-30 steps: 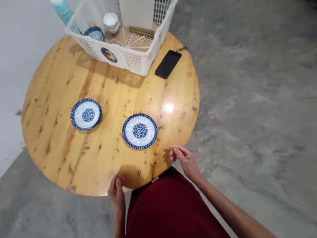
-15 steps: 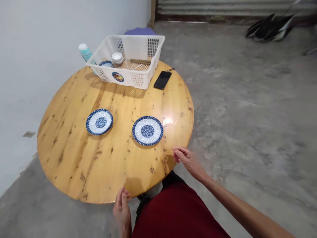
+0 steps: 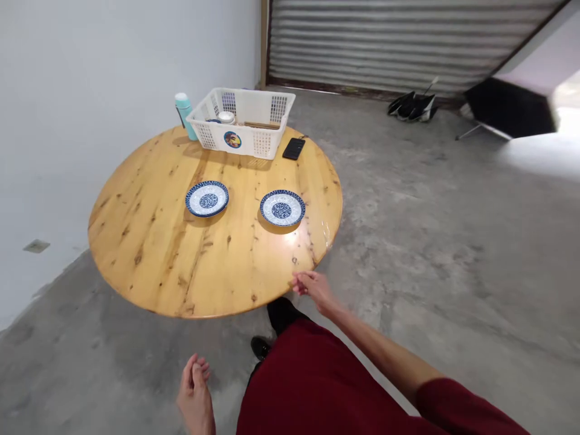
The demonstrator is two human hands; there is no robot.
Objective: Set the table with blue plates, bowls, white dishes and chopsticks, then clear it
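Two blue-and-white patterned plates lie on the round wooden table (image 3: 149,241). The left plate (image 3: 208,199) appears to have another plate under it, while the right plate (image 3: 282,208) sits a little nearer the table's right side. Beside the near right edge of the table is my right hand (image 3: 312,288), its fingers loosely curled and somewhat apart, with nothing in them. My left hand (image 3: 196,389) hangs over the floor in front of the table, holding nothing. Its fingers are relaxed, half bent and slightly apart.
A white plastic basket (image 3: 247,145) at the table's back holds a white bowl (image 3: 226,118) and chopsticks (image 3: 261,125). A turquoise bottle (image 3: 184,115) stands left of it, a black phone (image 3: 293,148) lies right. Shoes (image 3: 412,107) and a black umbrella (image 3: 510,112) are by the shutter.
The view has tilted up and turned right, showing more shutter and the umbrella. My left hand has drawn back from the table edge. The plates stay put on the table.
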